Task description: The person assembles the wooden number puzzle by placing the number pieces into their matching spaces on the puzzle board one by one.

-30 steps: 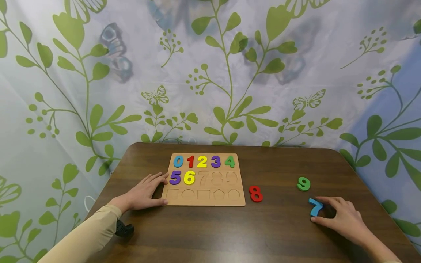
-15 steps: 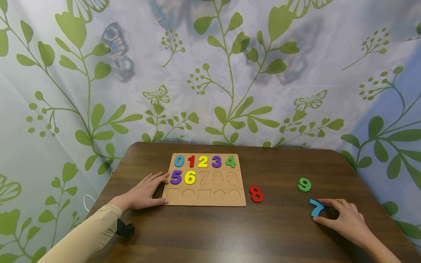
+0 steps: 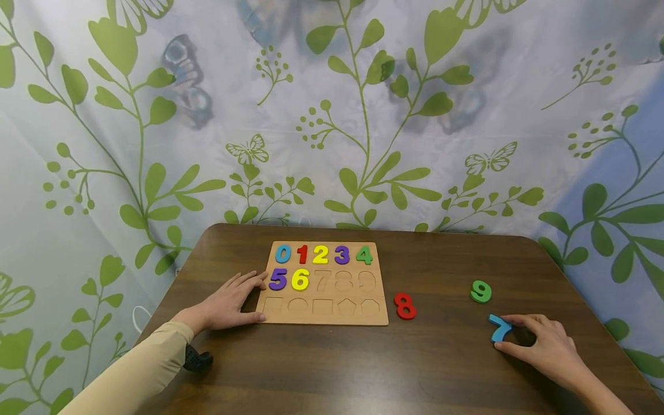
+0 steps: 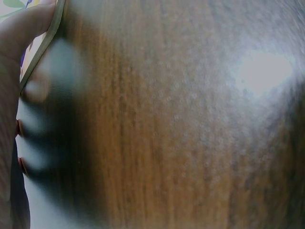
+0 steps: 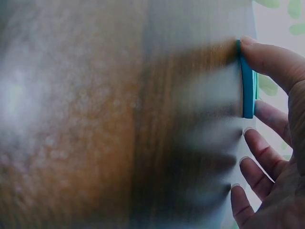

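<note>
At the right of the table, my right hand [image 3: 544,349] pinches a blue number 7 [image 3: 501,328] between thumb and index finger. The right wrist view shows this blue piece [image 5: 248,88] edge-on, low at the tabletop, with the other fingers spread beside it. My left hand [image 3: 228,305] rests at the left edge of a wooden number puzzle board [image 3: 321,318], fingers stretched out and thumb at the lower corner. Number pieces 0 to 6 sit in the board; the 7, 8 and 9 recesses and the bottom row of shape recesses are bare. In the left wrist view the thumb [image 4: 28,26] touches the board's edge.
A red number 8 [image 3: 404,306] lies just right of the board. Behind the right hand is a green number 9 [image 3: 480,291]. A black object [image 3: 198,360] sits under the left forearm. A leaf-patterned curtain [image 3: 332,115] hangs behind the brown table [image 3: 363,369].
</note>
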The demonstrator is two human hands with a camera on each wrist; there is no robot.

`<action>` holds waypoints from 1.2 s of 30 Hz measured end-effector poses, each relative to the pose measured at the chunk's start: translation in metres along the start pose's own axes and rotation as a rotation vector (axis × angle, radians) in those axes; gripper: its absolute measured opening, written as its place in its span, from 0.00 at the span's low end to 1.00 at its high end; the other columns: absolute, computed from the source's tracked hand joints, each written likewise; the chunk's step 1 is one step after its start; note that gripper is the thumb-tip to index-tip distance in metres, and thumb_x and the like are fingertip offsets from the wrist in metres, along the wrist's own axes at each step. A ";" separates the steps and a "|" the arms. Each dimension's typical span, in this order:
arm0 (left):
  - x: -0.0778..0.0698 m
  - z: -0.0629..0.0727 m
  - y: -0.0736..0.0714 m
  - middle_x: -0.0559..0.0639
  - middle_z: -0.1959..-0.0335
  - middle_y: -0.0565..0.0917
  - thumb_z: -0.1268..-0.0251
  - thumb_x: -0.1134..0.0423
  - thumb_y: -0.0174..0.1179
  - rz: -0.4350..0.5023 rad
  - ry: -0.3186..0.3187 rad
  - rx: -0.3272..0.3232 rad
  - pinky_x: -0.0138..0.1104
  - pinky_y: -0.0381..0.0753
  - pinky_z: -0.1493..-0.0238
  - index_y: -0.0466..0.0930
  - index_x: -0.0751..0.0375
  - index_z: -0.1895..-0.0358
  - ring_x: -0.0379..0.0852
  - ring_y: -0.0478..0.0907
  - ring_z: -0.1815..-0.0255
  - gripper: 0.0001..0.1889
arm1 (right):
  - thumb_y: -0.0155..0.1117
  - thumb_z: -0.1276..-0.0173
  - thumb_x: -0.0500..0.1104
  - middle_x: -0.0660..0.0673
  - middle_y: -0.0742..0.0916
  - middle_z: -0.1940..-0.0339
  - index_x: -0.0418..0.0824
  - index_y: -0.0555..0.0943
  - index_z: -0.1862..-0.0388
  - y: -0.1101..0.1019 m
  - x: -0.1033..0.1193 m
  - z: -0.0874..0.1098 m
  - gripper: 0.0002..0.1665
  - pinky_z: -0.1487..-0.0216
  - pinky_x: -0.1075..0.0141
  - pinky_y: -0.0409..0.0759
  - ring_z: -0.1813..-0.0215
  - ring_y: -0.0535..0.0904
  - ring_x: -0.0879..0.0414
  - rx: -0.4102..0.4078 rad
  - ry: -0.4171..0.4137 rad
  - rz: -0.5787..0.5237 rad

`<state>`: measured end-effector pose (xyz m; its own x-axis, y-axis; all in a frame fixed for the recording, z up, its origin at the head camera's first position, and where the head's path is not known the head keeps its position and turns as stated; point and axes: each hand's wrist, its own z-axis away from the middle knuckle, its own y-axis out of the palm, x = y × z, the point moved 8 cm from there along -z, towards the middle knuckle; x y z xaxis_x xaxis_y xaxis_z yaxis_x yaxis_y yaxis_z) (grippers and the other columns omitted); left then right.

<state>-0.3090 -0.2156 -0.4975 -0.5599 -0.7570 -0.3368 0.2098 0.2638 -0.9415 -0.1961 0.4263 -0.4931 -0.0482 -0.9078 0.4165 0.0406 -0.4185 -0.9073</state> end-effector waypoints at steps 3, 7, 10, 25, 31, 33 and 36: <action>0.000 0.000 0.000 0.52 0.20 0.61 0.40 0.25 0.59 0.001 -0.002 0.001 0.62 0.46 0.23 0.70 0.50 0.37 0.61 0.53 0.19 0.39 | 0.70 0.38 0.70 0.25 0.72 0.36 0.40 0.74 0.30 0.000 0.000 0.000 0.48 0.54 0.31 0.60 0.39 0.58 0.23 0.000 -0.003 0.001; 0.000 0.000 0.000 0.53 0.20 0.61 0.40 0.25 0.59 -0.001 -0.001 0.002 0.62 0.46 0.23 0.70 0.50 0.37 0.61 0.53 0.19 0.39 | 0.70 0.37 0.69 0.25 0.72 0.36 0.40 0.75 0.31 0.000 -0.001 0.000 0.47 0.55 0.31 0.61 0.39 0.59 0.23 -0.002 -0.007 0.003; 0.000 0.000 0.000 0.53 0.20 0.61 0.40 0.25 0.59 -0.003 0.000 -0.001 0.62 0.47 0.23 0.71 0.50 0.37 0.62 0.53 0.19 0.39 | 0.70 0.37 0.69 0.26 0.73 0.36 0.41 0.75 0.31 0.000 -0.001 0.000 0.47 0.56 0.31 0.62 0.40 0.60 0.24 -0.002 -0.009 0.004; -0.001 0.001 -0.001 0.51 0.20 0.61 0.39 0.26 0.59 -0.006 0.011 -0.009 0.61 0.47 0.23 0.70 0.49 0.37 0.61 0.53 0.19 0.38 | 0.70 0.38 0.71 0.26 0.74 0.37 0.40 0.75 0.30 -0.001 0.000 0.000 0.48 0.57 0.33 0.64 0.42 0.62 0.26 0.012 0.006 0.022; -0.001 0.002 -0.001 0.50 0.19 0.60 0.38 0.26 0.59 -0.008 0.009 -0.009 0.60 0.47 0.22 0.71 0.49 0.37 0.61 0.53 0.19 0.37 | 0.69 0.38 0.71 0.26 0.74 0.37 0.40 0.75 0.30 0.000 0.001 0.001 0.48 0.56 0.33 0.64 0.42 0.62 0.26 0.014 0.002 0.020; -0.001 0.003 -0.001 0.50 0.19 0.59 0.38 0.26 0.60 -0.006 0.011 -0.012 0.60 0.47 0.22 0.71 0.50 0.37 0.61 0.53 0.19 0.37 | 0.69 0.38 0.71 0.26 0.74 0.37 0.40 0.75 0.30 0.000 0.000 0.001 0.48 0.56 0.34 0.64 0.42 0.62 0.26 0.015 0.002 0.016; -0.001 0.004 -0.002 0.50 0.19 0.59 0.38 0.26 0.59 -0.010 0.014 -0.016 0.60 0.48 0.22 0.72 0.50 0.37 0.61 0.53 0.19 0.37 | 0.69 0.37 0.71 0.26 0.74 0.37 0.41 0.75 0.30 0.000 0.000 0.000 0.48 0.56 0.34 0.63 0.41 0.62 0.25 0.015 0.002 0.015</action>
<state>-0.3056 -0.2170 -0.4954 -0.5732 -0.7513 -0.3271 0.1915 0.2653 -0.9449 -0.1956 0.4263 -0.4933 -0.0498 -0.9140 0.4025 0.0567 -0.4050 -0.9126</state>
